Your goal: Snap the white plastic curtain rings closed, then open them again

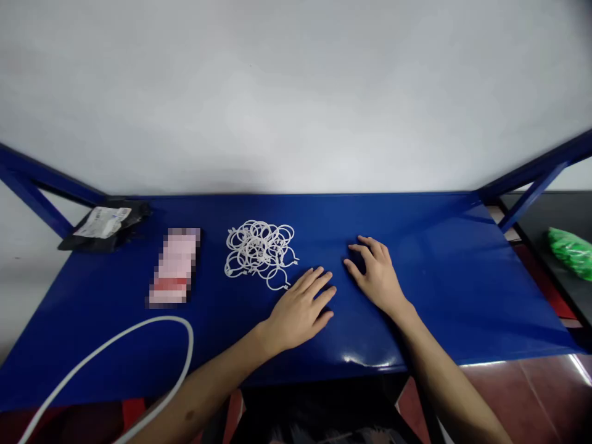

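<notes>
thin white plastic-looking rings [257, 248] lie heaped on the glossy blue table [444, 246] — probably for easy reach — just beside the bare left hand [298, 313], palm down, fingers spread; the bare right hand [378, 279] sits apart, fingers loosely parted, both holding nothing.

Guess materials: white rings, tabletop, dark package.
White rings: probably plastic, finish unclear; thin, evenly white.
Tabletop: likely painted metal, glossy blue; bright glare near the front edge.
Dark package: perhaps plastic film, finish unclear; creased, irregular outline.
</notes>
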`<state>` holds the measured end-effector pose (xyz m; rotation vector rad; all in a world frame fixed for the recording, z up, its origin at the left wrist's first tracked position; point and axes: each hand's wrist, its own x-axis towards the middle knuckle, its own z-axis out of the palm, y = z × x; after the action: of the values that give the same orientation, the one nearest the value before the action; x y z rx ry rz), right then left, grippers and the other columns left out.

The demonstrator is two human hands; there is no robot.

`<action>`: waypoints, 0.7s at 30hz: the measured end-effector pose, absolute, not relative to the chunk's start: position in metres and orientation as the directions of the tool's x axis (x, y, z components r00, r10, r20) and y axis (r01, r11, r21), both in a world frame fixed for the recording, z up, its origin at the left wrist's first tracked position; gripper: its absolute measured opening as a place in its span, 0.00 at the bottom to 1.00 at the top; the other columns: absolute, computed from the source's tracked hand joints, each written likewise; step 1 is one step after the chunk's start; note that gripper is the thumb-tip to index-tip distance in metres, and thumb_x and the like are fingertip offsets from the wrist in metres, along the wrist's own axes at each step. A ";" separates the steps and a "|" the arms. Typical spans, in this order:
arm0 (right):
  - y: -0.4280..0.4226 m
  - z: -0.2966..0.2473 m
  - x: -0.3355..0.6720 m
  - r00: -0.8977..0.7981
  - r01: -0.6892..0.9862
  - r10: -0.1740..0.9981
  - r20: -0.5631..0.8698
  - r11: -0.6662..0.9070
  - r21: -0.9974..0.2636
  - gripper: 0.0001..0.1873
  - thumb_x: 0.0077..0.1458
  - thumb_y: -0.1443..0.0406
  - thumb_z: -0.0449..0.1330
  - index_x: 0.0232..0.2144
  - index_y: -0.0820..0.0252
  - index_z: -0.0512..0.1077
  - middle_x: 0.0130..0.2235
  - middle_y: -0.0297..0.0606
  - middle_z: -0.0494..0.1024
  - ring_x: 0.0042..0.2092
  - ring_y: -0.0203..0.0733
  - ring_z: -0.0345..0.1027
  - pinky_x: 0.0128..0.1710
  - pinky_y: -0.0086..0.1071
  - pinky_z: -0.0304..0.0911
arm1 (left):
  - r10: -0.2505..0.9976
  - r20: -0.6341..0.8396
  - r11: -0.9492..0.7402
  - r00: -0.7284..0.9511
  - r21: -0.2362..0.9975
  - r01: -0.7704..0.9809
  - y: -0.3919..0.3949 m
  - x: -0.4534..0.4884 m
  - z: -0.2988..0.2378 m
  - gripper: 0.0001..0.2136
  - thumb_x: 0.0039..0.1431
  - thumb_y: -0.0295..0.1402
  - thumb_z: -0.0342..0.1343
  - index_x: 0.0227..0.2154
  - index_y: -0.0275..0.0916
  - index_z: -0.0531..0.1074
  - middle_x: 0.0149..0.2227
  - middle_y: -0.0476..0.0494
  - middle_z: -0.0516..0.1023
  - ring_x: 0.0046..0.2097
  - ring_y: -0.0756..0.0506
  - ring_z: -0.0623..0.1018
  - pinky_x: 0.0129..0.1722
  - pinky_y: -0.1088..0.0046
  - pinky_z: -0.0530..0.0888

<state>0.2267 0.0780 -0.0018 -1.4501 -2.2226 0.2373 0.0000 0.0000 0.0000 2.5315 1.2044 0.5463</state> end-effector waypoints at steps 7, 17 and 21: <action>0.078 -0.001 0.228 -0.343 0.814 0.895 0.284 0.434 -0.385 0.18 0.65 0.56 0.57 0.53 0.57 0.73 0.59 0.52 0.71 0.63 0.62 0.61 0.59 0.61 0.63 | 0.785 0.239 -0.616 0.572 0.396 0.681 -0.001 0.000 -0.002 0.19 0.68 0.37 0.54 0.58 0.36 0.69 0.65 0.34 0.67 0.70 0.35 0.62 0.67 0.50 0.66; 0.078 -0.004 0.229 -0.354 0.815 0.891 0.284 0.443 -0.374 0.18 0.65 0.56 0.57 0.53 0.58 0.72 0.59 0.52 0.71 0.64 0.62 0.60 0.60 0.60 0.62 | 0.782 0.235 -0.620 0.577 0.382 0.685 -0.001 0.000 -0.002 0.19 0.67 0.37 0.54 0.58 0.35 0.70 0.65 0.34 0.67 0.69 0.34 0.63 0.67 0.49 0.66; 0.078 -0.003 0.229 -0.359 0.815 0.890 0.281 0.446 -0.371 0.19 0.66 0.56 0.57 0.54 0.57 0.72 0.60 0.51 0.70 0.64 0.61 0.59 0.60 0.60 0.62 | 0.782 0.237 -0.620 0.576 0.385 0.684 -0.001 0.000 -0.001 0.19 0.67 0.37 0.55 0.58 0.36 0.70 0.65 0.35 0.68 0.69 0.34 0.64 0.67 0.49 0.67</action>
<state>0.2295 0.0780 -0.0029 -1.4340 -2.2623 0.2311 -0.0004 -0.0005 -0.0014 2.5583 1.2140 0.5672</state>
